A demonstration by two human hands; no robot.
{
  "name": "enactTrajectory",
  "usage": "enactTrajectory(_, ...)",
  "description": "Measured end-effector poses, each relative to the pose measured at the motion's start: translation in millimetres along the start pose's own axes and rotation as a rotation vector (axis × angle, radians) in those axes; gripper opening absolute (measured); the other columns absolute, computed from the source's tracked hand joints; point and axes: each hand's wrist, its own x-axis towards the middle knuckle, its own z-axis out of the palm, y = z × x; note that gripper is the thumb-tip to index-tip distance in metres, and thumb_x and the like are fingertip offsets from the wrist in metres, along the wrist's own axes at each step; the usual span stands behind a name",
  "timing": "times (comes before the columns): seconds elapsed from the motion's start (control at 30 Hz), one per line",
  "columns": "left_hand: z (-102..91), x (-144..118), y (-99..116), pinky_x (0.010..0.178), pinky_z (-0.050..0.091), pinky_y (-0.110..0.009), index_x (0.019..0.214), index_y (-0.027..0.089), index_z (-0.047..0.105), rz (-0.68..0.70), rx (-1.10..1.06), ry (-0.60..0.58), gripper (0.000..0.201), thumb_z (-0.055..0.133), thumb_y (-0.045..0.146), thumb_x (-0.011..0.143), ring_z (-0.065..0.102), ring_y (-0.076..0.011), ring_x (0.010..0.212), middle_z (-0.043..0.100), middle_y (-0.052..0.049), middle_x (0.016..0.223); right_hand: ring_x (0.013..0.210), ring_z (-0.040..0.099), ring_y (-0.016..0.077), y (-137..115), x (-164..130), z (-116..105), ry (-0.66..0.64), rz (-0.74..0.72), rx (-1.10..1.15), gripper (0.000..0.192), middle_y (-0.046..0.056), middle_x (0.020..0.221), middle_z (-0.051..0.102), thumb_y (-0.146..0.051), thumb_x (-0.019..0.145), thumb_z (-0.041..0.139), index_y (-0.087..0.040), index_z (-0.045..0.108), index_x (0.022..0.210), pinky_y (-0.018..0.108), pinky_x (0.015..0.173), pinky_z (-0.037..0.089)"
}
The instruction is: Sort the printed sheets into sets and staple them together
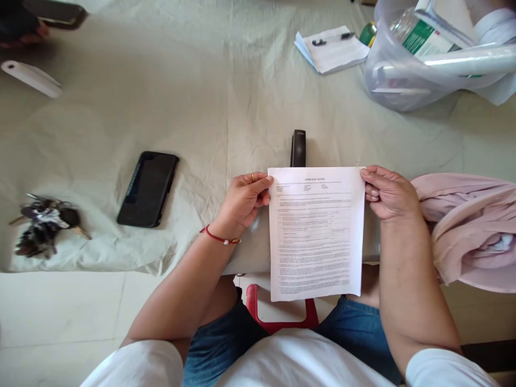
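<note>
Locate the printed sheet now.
In the head view, the printed sheet is right of centre, held at its upper corners by the left hand and right hand, the black stapler beyond its top edge.

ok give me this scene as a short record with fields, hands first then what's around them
left hand: pinching the upper left corner of a printed sheet
right hand: pinching its upper right corner
sheet heading: "OVERLEAF NOTES"
just beyond sheet: black object, possibly a stapler, partly hidden
left side of table: dark phone, bunch of keys
far right: pen on papers
</note>
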Motion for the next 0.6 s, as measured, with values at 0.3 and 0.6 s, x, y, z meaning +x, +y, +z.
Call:
enactTrajectory(0.3,-0.7,-4,0,0.045,0.024,-0.023,0.071,0.016,0.078,-0.012,0.064,-0.111,0.017,0.092,0.025,0.072,0.046,-0.0061,0.048,0.058,0.002,0.059,0.051,0.038,0.0079,4,9,-16,0.012,-0.042,-0.213,0.046,-0.003,0.057,0.054,-0.044,0.051,0.113,-0.023,0.076,0.072,0.025,0.043,0.024)
enactTrajectory(0.6,8.6,-5,-9,0.052,0.034,-0.021,0.074,0.015,0.079,0.023,0.097,-0.015,0.014,0.084,0.017,0.087,0.048,-0.0076,0.051,0.057,0.002,0.055,0.053,0.037,0.0081,6,10,-22,0.032,-0.065,-0.339,0.041,-0.004,0.056,0.052,-0.047,0.059,0.108,-0.023,0.077,0.069,0.026,0.047,0.026)
